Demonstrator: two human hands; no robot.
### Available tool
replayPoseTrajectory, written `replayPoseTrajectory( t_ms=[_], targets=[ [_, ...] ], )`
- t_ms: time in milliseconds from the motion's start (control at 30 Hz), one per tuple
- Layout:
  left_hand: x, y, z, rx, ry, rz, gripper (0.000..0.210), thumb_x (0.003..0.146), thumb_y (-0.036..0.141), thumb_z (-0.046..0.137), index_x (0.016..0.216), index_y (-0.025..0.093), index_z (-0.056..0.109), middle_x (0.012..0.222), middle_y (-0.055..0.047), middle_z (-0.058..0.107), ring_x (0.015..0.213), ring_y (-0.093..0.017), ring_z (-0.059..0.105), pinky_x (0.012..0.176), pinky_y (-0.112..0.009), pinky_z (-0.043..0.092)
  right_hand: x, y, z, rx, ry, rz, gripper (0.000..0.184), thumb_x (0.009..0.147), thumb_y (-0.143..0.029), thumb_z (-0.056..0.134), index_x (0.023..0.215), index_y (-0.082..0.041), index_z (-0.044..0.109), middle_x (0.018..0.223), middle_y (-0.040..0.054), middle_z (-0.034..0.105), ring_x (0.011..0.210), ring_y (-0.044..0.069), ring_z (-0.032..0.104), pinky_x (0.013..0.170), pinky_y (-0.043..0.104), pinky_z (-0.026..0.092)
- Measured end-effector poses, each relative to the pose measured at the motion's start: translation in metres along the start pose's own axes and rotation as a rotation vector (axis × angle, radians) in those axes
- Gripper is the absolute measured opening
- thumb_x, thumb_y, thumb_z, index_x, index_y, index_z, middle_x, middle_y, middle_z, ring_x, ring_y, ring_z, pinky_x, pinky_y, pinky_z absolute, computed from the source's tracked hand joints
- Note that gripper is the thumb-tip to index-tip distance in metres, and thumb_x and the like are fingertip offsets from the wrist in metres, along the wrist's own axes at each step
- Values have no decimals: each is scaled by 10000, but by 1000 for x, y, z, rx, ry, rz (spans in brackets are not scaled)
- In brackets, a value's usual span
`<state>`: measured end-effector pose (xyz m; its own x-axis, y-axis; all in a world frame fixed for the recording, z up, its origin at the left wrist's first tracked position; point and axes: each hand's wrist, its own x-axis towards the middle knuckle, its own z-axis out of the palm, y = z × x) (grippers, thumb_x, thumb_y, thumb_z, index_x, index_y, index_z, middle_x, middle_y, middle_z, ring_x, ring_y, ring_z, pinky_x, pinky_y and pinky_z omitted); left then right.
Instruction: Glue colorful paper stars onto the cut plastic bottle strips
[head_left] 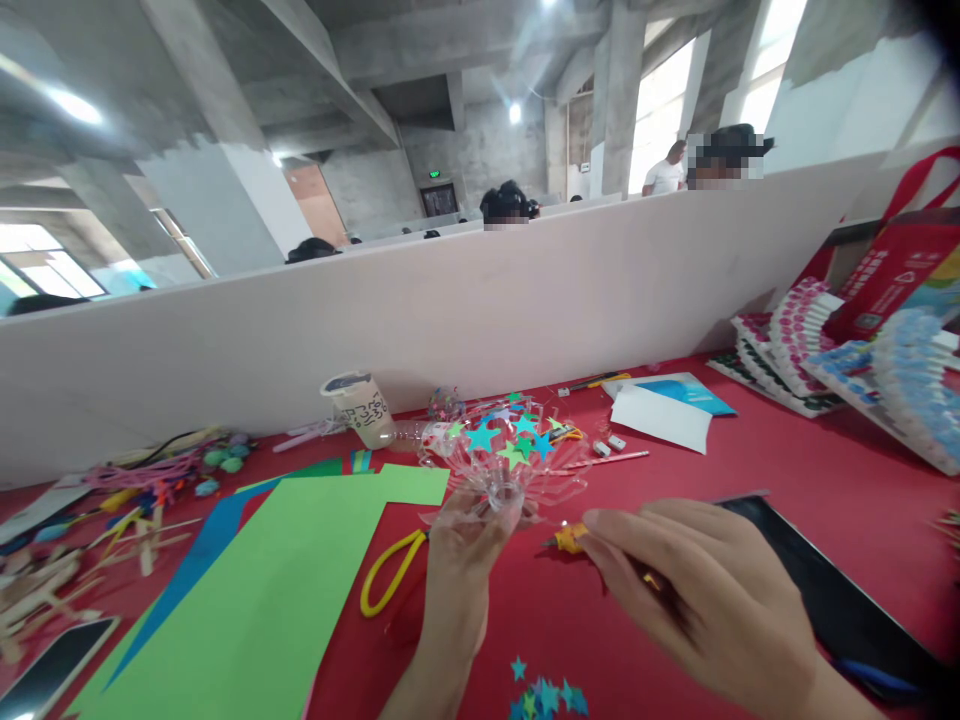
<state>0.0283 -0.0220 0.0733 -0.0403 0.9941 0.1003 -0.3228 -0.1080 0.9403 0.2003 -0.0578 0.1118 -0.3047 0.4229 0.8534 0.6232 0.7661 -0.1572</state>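
Observation:
My left hand (465, 555) is closed around the neck of a cut clear plastic bottle (506, 495), whose thin strips splay outward. Blue and green paper stars (482, 435) show among the strips. To the right of the bottle, my right hand (705, 590) pinches a small yellow tool with a pointed tip (570, 538); its exact kind is unclear. The tip points left toward the bottle, apart from it. Below, near the front edge of the picture, lies a loose pile of small paper stars (547, 695). Yellow-handled scissors (390, 575) lie beside my left wrist.
Green paper sheets (262, 590) cover the left of the red table (645, 480). A paper cup (358, 410) stands by the white partition (450, 310). A black tablet-like slab (817, 580) lies at right, a phone (56, 665) at left. Craft sticks (146, 545) are scattered left.

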Motion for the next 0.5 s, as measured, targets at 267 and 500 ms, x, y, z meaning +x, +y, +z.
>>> replayPoseTrajectory(
  t_ms=[267,500],
  targets=[
    [0,0,-3,17,-47,4,189,736,230,676,914,166,665,797,-33,685,729,-162,640,722,-295,523,-2,3,8,-7,-47,-15,277,844,-123,529,1121,-130,540,594,-26,603,463,101,484,462,242,362],
    [-3,7,5,-14,-6,-5,164,708,236,692,852,160,668,738,-27,680,702,-164,629,706,-299,522,-1,1,12,41,-52,60,176,847,-125,538,1017,-155,571,682,-7,675,467,91,538,476,224,399]
  ],
)
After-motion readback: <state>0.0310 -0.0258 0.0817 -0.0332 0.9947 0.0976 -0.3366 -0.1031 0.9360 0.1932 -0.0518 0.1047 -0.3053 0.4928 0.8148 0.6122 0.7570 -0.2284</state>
